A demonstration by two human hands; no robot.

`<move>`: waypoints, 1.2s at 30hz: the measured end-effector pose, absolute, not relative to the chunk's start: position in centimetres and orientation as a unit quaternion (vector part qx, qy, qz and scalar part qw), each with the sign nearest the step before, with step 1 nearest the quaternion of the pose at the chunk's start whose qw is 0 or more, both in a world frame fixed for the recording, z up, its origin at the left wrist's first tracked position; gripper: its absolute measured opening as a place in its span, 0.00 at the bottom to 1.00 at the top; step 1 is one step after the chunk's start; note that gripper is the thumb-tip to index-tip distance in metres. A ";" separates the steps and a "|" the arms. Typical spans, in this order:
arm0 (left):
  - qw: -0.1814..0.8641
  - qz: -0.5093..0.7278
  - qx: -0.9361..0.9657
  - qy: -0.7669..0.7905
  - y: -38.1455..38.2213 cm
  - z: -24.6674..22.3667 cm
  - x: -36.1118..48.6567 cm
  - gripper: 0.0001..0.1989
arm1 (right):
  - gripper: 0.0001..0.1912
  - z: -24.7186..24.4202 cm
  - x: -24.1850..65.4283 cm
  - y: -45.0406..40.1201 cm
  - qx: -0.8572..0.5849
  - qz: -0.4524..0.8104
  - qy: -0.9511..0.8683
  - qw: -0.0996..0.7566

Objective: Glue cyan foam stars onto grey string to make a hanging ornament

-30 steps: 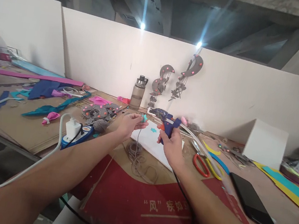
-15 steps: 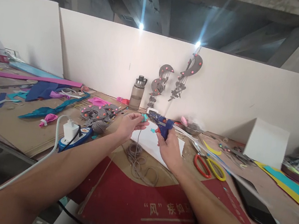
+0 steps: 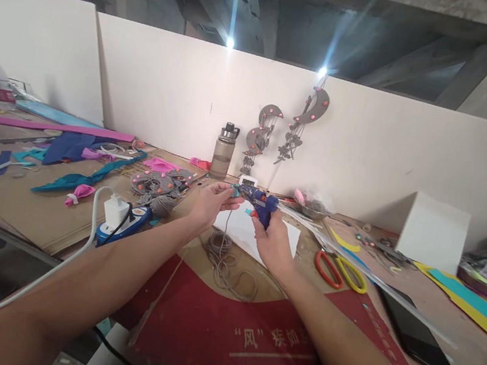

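Observation:
Between its thumb and fingers, my left hand (image 3: 211, 205) pinches a small turquoise piece (image 3: 235, 192); its exact shape is partly covered. A grey cord (image 3: 226, 223) hangs from it to a loose coil (image 3: 220, 250) on the cardboard. My right hand (image 3: 275, 240) is wrapped round the handle of a blue glue gun (image 3: 262, 205), with a finger at the red trigger. The gun's nozzle is at the turquoise piece; whether they touch I cannot tell. Below the gun, another turquoise bit (image 3: 248, 212) lies on a white sheet (image 3: 241, 238).
Scissors (image 3: 340, 272) and a black phone (image 3: 420, 337) lie to the right. A power strip (image 3: 123, 225) with a white plug sits left, near grey felt pieces (image 3: 160, 185). A bottle (image 3: 222, 154) stands behind my left hand. Moon-shaped hangings (image 3: 314, 107) hang on the white partition.
My right hand has moved the glue gun slightly left, bringing its nozzle to the turquoise piece. My left hand stays nearly in place.

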State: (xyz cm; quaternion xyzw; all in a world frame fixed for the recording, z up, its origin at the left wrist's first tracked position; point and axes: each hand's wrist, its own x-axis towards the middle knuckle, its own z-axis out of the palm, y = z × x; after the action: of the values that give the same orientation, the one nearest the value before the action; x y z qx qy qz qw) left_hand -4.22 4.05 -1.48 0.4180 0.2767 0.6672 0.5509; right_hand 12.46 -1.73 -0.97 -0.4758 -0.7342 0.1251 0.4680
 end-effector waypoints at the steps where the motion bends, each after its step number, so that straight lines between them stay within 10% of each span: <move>1: 0.552 0.667 0.418 0.277 4.1 -1.5 -4.2 0.10 | 0.16 -1.0 12.4 -1.8 -0.477 0.123 -0.735 0.466; 36: 0.562 0.651 0.412 0.300 4.3 -1.5 -4.3 0.07 | 0.15 -1.7 12.4 -1.5 -0.495 0.032 -0.752 0.434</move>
State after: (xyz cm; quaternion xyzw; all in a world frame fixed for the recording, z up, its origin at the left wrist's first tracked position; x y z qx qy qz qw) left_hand -4.35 4.29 -1.52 0.4125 0.2997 0.6514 0.5619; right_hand 12.40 -1.47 -1.68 -0.4951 -0.7522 0.0318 0.4337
